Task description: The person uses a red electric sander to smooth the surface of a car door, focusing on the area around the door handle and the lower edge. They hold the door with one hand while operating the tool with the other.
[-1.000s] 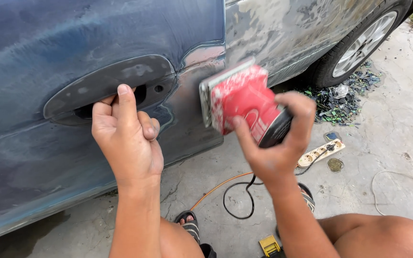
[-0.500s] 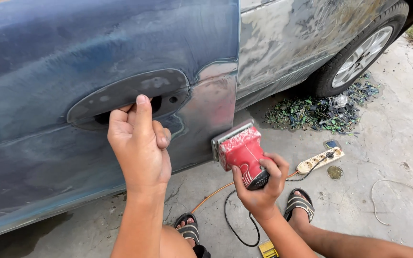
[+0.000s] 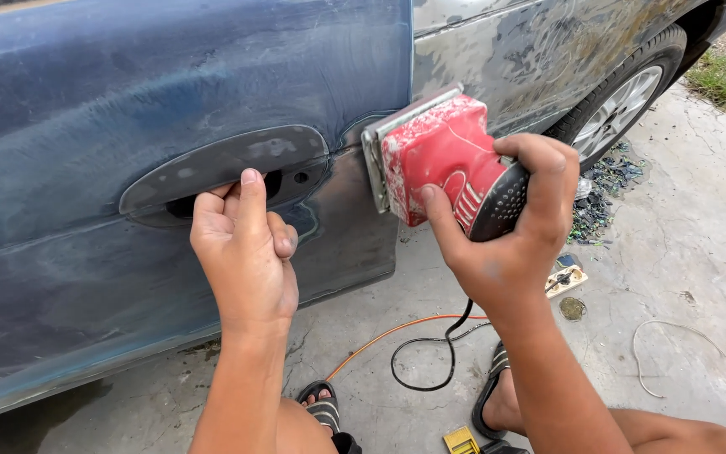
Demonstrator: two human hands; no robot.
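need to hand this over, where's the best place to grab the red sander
Probably the rounded black rear hump of the red sander, taken from behind, away from the car door. The right hand wraps it there now; the flat pad faces the panel, and the cord hangs below.

The car door (image 3: 128,109) was dull blue with pale sanded streaks, and its handle recess (image 3: 220,168) was dark grey. The rear panel (image 3: 531,50) showed mottled grey and rusty brown patches. The sander (image 3: 443,160) was red, flecked white, with a black dotted grip. 2 cables, orange (image 3: 388,332) and black (image 3: 422,361), lay on grey concrete (image 3: 682,252).
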